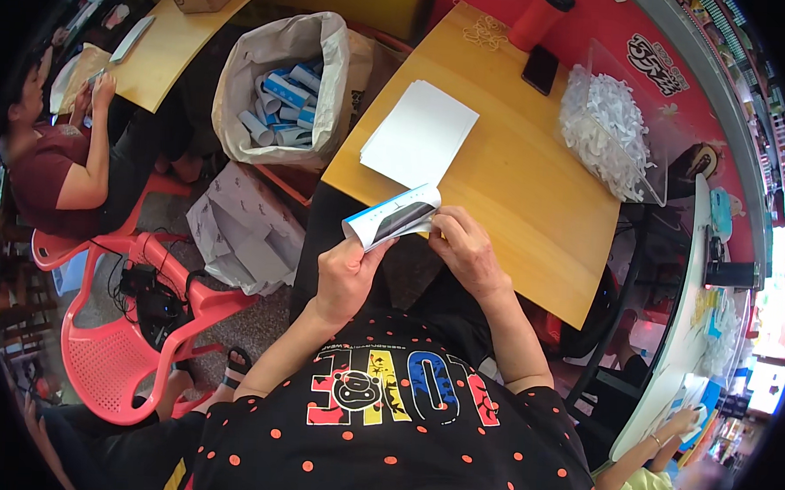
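Note:
A curled printed paper sheet (392, 217), white with blue and dark areas, is held up in front of me near the table's front edge. My left hand (343, 273) is closed on its lower left part, thumb against the paper. At the sheet's right end, my right hand (464, 246) pinches the edge between thumb and fingers. Just beyond the sheet, a stack of white paper (421, 132) lies on the wooden table (525, 216).
Left of the table stands a white sack (233, 85) of rolled blue-and-white papers. A see-through box (662, 182) of white strips stands at the table's right. A phone (540, 69), red bottle (540, 19) and pale bands (487, 32) lie farther back. Red chairs (110, 399) and other people are nearby.

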Demonstrator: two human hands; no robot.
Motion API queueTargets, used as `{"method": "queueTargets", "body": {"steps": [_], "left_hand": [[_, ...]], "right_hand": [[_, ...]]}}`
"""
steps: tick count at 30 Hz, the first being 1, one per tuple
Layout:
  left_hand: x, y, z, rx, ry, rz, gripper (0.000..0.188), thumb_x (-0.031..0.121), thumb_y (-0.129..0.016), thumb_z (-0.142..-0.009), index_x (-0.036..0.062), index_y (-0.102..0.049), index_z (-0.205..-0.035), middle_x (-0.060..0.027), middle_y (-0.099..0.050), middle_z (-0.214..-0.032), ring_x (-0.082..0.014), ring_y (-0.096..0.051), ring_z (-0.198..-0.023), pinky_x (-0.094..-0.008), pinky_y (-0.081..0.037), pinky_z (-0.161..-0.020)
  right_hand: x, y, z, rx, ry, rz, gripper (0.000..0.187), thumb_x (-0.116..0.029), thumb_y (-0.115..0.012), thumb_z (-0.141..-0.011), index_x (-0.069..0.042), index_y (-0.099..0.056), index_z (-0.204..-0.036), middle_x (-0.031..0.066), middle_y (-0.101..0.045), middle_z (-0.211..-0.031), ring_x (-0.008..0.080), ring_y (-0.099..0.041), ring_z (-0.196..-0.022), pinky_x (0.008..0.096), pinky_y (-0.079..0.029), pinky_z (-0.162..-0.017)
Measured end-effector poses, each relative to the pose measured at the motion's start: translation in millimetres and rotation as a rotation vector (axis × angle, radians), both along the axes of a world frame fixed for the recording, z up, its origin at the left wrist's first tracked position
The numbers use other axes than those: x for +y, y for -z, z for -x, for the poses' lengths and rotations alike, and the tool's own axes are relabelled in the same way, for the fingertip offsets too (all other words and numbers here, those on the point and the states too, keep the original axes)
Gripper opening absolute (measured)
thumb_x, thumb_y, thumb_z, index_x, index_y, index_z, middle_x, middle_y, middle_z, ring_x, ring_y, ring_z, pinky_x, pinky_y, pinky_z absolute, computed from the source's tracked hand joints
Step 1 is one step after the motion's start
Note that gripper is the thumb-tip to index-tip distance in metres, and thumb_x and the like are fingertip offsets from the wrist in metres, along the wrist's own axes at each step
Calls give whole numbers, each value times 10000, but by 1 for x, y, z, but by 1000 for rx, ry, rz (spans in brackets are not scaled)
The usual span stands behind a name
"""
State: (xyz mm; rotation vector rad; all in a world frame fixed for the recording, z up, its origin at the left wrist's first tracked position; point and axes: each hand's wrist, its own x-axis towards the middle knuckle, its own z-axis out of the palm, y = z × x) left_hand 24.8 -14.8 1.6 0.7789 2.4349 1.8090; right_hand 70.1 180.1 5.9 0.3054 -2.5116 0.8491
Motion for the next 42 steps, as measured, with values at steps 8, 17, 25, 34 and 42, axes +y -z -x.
{"method": "queueTargets", "body": {"steps": [8,17,25,34,42], "left_hand": [[-5,8,1,49,-24,7,173,-21,-624,-854,-46,-659,-1022,-124,-709,-890,-169,-692,-818,-266,-547,-707],[-6,8,6,91,-22,-10,191,-32,-634,-842,-47,-657,-1031,-121,-711,-894,-159,-688,-818,-259,-538,-704],[-11,2,12,345,-4,110,186,-10,-695,-795,-32,-661,-977,-155,-694,-868,-260,-697,-771,-293,-535,-650],[-20,6,14,415,112,182,180,0,-723,-758,-32,-661,-923,-156,-681,-819,-295,-676,-697,-318,-524,-581],[-21,10,14,437,134,155,202,1,-729,-747,-29,-663,-936,-158,-676,-813,-297,-669,-674,-326,-519,-569]], "right_hand": [[-2,6,3,-24,-1,23,211,48,-646,-733,-23,-538,-900,140,-570,-898,318,-586,-778,376,-489,-664],[-1,4,1,-176,88,235,153,44,-684,-755,-16,-588,-858,54,-570,-746,161,-573,-664,258,-454,-590],[24,2,3,-591,214,735,181,-158,-660,-851,11,-664,-916,32,-658,-781,86,-577,-720,238,-455,-659],[25,-3,6,-793,41,624,216,-177,-642,-826,12,-679,-923,53,-654,-765,116,-574,-709,275,-466,-661],[19,-2,4,-839,52,530,212,-182,-631,-835,23,-652,-884,46,-631,-725,108,-551,-687,274,-456,-649]]}}
